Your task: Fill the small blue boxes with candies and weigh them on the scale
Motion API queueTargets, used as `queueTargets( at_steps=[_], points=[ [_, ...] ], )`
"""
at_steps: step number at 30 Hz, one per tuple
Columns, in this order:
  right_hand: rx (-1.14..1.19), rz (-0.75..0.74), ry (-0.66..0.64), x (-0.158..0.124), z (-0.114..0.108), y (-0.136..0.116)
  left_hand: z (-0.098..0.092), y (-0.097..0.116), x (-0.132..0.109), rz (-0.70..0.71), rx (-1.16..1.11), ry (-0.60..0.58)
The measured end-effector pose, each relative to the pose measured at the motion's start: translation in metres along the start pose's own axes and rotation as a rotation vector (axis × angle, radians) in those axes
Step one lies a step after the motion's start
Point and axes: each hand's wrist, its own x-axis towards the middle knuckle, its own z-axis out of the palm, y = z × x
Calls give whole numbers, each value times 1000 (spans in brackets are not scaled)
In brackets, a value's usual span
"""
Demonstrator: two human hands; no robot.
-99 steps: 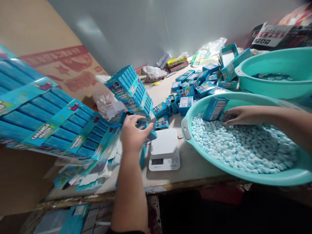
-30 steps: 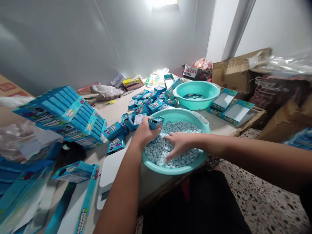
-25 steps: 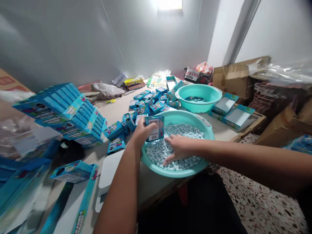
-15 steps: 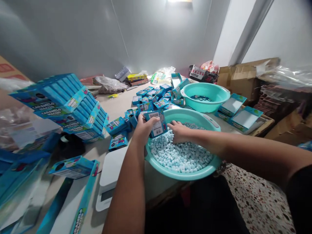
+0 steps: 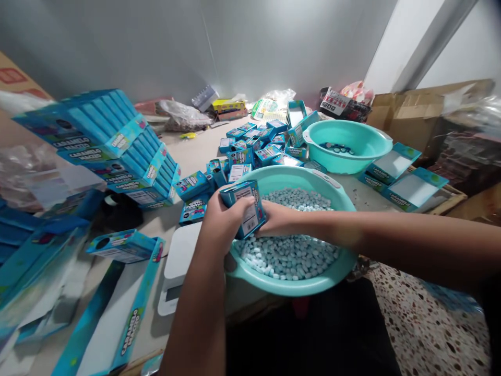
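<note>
My left hand [image 5: 219, 219] is wrapped round a small blue candy box [image 5: 250, 222], thumb across its printed back. The box leans over the left rim of a turquoise basin [image 5: 291, 287]. Many pale blue candies [image 5: 289, 256] fill the basin's lower part. My right hand [image 5: 278, 218] is over the candies, right up against the far side of the box. Its fingers are hidden behind the box, so I cannot see what they hold.
A white scale [image 5: 182, 256] lies left of the basin. Several small blue boxes [image 5: 237, 156] are heaped behind it. Stacked display boxes [image 5: 109, 141] stand at left, an open display tray [image 5: 113, 318] in front. A second turquoise basin [image 5: 352, 162] and cardboard boxes [image 5: 410, 115] are at right.
My right hand has come up out of the candies and moved left to the box. My left hand has tilted the box. The camera view has shifted slightly.
</note>
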Motion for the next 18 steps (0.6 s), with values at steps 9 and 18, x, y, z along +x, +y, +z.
queueTargets(
  at_steps=[9,18],
  points=[
    [32,1,-65,-13,10,-23,2,18,35,103,-21,-26],
    [117,-67,-115,8,-1,-10,-12,1,39,-25,-212,-277]
  ],
)
